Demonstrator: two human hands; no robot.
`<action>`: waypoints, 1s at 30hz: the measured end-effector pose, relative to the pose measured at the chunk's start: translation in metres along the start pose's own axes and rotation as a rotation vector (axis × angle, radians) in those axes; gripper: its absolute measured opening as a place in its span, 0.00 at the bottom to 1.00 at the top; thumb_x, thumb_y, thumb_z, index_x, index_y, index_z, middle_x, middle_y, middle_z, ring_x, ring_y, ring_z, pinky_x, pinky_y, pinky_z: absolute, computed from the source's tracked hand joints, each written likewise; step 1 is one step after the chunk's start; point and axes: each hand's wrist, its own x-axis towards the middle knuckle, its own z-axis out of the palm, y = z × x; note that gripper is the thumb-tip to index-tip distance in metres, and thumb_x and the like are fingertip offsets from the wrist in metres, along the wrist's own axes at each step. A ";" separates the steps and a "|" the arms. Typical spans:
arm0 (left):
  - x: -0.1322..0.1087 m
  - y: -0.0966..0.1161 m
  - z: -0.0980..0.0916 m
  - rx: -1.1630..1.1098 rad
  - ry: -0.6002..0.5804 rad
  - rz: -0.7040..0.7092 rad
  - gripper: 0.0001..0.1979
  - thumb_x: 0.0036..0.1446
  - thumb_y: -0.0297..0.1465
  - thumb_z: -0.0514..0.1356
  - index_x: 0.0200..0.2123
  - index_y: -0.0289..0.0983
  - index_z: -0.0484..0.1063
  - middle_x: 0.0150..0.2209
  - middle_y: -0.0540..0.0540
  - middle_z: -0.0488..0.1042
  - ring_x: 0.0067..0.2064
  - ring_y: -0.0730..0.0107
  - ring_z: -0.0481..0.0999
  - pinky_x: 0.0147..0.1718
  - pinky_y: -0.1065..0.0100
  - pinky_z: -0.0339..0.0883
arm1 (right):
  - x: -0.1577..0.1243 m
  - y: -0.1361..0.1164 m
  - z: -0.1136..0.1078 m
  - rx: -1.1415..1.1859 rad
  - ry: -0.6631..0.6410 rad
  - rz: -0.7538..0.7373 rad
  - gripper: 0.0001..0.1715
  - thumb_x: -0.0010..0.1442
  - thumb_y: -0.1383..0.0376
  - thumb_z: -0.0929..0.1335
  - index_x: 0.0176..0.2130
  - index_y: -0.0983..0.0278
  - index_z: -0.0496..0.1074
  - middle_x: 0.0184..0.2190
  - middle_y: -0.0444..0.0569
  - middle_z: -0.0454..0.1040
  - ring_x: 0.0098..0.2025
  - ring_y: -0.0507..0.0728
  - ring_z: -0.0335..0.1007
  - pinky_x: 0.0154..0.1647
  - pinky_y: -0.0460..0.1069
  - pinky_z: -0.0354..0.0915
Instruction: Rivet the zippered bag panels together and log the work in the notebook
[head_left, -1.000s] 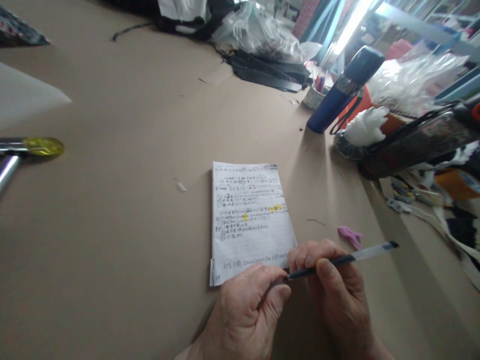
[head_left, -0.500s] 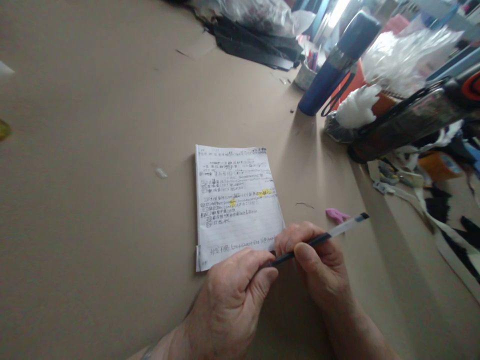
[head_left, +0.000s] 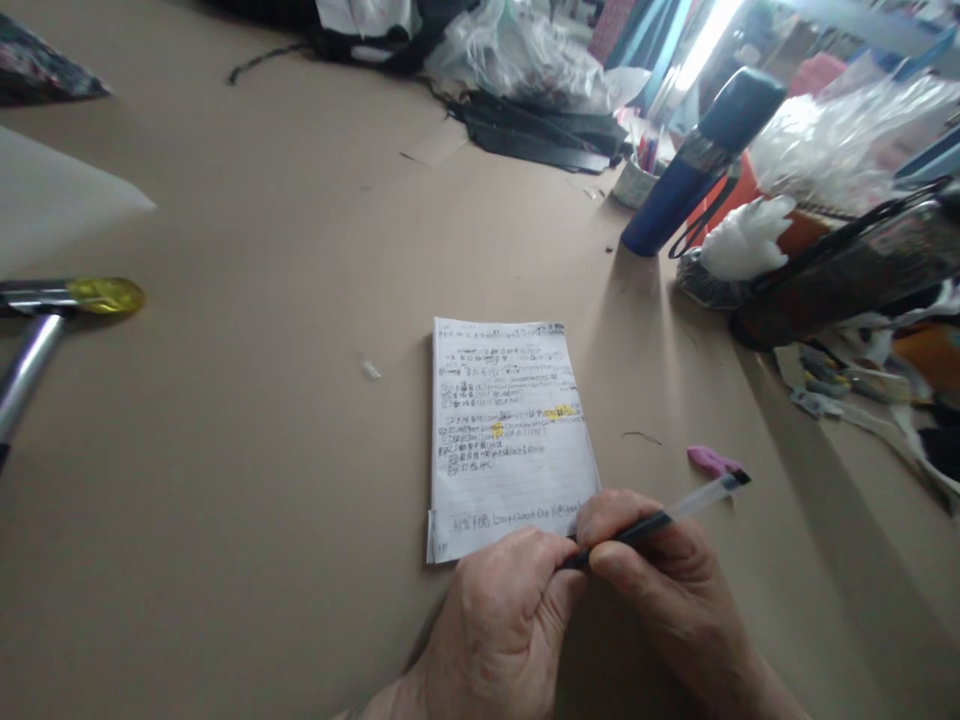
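Note:
A dark pen with a clear barrel lies slantwise between my two hands over the near edge of the notepad. My left hand is closed, pinching its lower end between thumb and forefinger. Further up the barrel, my right hand grips it, thumb and fingers closed. Beyond them lies the white notepad, covered with handwritten lines and a few yellow highlighted spots. Just past the pen's upper end sits a small pink plastic piece. The pen's tip is hidden by my left fingers.
At the left edge lies a hammer with a yellow head end, near a white sheet. A blue thermos stands at the back right by a pen cup. A dark bottle and cluttered scraps fill the right side.
The view has swung left, bringing the hammer and white sheet into sight. My hands have drawn closer together along the pen, and less of it shows between them.

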 end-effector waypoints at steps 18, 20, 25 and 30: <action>0.005 0.004 -0.005 -0.061 0.024 0.079 0.21 0.63 0.42 0.55 0.53 0.36 0.67 0.39 0.45 0.77 0.37 0.69 0.76 0.37 0.72 0.72 | 0.000 0.011 -0.010 0.222 0.091 -0.014 0.10 0.63 0.59 0.65 0.33 0.61 0.72 0.27 0.45 0.67 0.30 0.53 0.63 0.32 0.48 0.60; 0.004 0.004 -0.005 -0.088 0.007 0.076 0.21 0.63 0.42 0.55 0.53 0.36 0.68 0.38 0.45 0.76 0.36 0.70 0.76 0.36 0.72 0.72 | 0.002 0.013 -0.011 0.262 0.121 -0.021 0.10 0.63 0.59 0.65 0.33 0.61 0.71 0.26 0.44 0.66 0.30 0.53 0.62 0.31 0.48 0.59; 0.003 0.004 -0.002 -0.056 -0.042 0.021 0.13 0.62 0.30 0.55 0.49 0.34 0.70 0.40 0.44 0.77 0.41 0.68 0.76 0.43 0.68 0.72 | 0.001 0.010 -0.005 0.040 0.085 0.000 0.09 0.62 0.61 0.66 0.32 0.62 0.71 0.27 0.45 0.67 0.32 0.54 0.64 0.32 0.48 0.60; 0.002 0.003 0.001 -0.054 -0.006 0.011 0.11 0.60 0.24 0.53 0.44 0.38 0.72 0.37 0.48 0.77 0.38 0.72 0.77 0.41 0.72 0.71 | -0.003 0.009 -0.003 -0.004 0.078 0.011 0.07 0.60 0.60 0.68 0.33 0.61 0.72 0.27 0.45 0.68 0.30 0.52 0.64 0.30 0.46 0.61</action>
